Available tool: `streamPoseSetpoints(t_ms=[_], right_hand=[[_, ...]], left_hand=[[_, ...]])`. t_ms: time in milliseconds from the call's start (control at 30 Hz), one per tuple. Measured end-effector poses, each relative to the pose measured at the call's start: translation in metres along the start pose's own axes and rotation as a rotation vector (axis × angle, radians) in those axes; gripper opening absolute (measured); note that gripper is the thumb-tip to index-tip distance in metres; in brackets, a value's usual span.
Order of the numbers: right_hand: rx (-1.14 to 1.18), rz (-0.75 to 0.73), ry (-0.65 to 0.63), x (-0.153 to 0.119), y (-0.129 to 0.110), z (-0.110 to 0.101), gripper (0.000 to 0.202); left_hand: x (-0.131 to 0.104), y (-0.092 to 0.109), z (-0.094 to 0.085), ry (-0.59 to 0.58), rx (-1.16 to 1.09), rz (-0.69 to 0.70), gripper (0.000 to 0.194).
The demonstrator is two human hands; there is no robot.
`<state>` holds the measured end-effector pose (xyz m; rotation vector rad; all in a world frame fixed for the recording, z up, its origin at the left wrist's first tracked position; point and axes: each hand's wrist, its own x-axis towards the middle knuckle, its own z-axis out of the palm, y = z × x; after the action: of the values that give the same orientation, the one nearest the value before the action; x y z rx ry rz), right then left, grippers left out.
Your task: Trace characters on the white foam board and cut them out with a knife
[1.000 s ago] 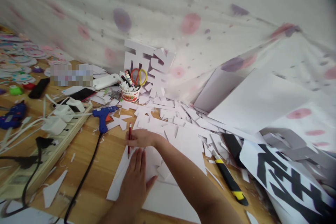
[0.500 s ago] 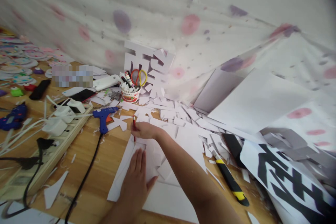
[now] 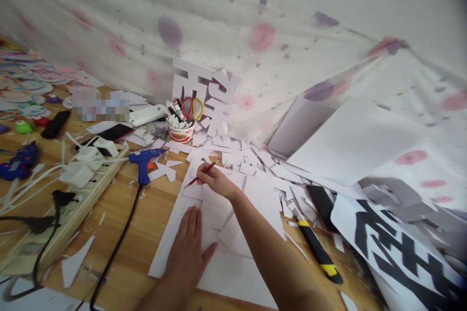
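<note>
My left hand (image 3: 187, 248) lies flat, fingers stretched, on a white sheet (image 3: 233, 279) at the table's front. Beyond it, my right hand (image 3: 213, 180) grips a red pencil (image 3: 200, 174), which slants down to the left with its tip near the sheet's upper left edge. Whether the tip touches the paper is too small to tell. Several cut white pieces lie on and around the sheet. A blue glue gun (image 3: 143, 164) rests to the left of my right hand.
A power strip (image 3: 91, 192) with plugs and cables lies left. Behind stands a cup (image 3: 180, 133) of pens and scissors, before white cut-out characters (image 3: 193, 75). At the right are a yellow-black cutter (image 3: 317, 248) and a sheet with black characters (image 3: 404, 248).
My right hand has moved slightly right and away from my left hand. The pencil, upright before, now leans over to the right. My left hand has stayed almost where it was.
</note>
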<state>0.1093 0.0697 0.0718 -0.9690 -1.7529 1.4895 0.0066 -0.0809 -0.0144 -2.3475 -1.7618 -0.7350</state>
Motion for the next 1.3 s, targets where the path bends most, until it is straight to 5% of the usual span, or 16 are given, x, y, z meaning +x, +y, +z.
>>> streamPoseSetpoints(t_ms=[233,433,567,733,967,1133,1233,1300], right_hand=[[0.059,-0.019,0.318,-0.060,0.025,0.007,0.027],[0.073,-0.014,0.408,-0.093,0.035,0.007,0.026],[0.157,0.020,0.457,-0.101,0.040,0.003,0.029],[0.236,0.028,0.454,-0.107,0.041,0.004,0.031],[0.232,0.030,0.432,-0.104,0.040,0.002,0.031],[0.060,-0.102,0.572,-0.121,0.028,0.023,0.024],[-0.310,-0.263,0.413,-0.142,0.011,0.054,0.016],[-0.565,-0.402,0.159,-0.153,0.001,0.077,0.017]], left_hand=[[0.004,-0.006,-0.003,-0.105,-0.074,-0.021,0.057],[0.038,-0.019,-0.039,-0.544,-0.139,-0.102,0.064],[0.059,-0.036,-0.062,-0.766,-0.177,-0.025,0.074],[0.066,-0.061,-0.068,-0.793,-0.272,0.108,0.060],[0.075,-0.078,-0.072,-0.889,-0.329,0.164,0.069],[0.077,-0.084,-0.070,-0.914,-0.322,0.202,0.069],[0.076,-0.088,-0.069,-0.912,-0.331,0.231,0.069],[0.076,-0.089,-0.069,-0.923,-0.347,0.248,0.070]])
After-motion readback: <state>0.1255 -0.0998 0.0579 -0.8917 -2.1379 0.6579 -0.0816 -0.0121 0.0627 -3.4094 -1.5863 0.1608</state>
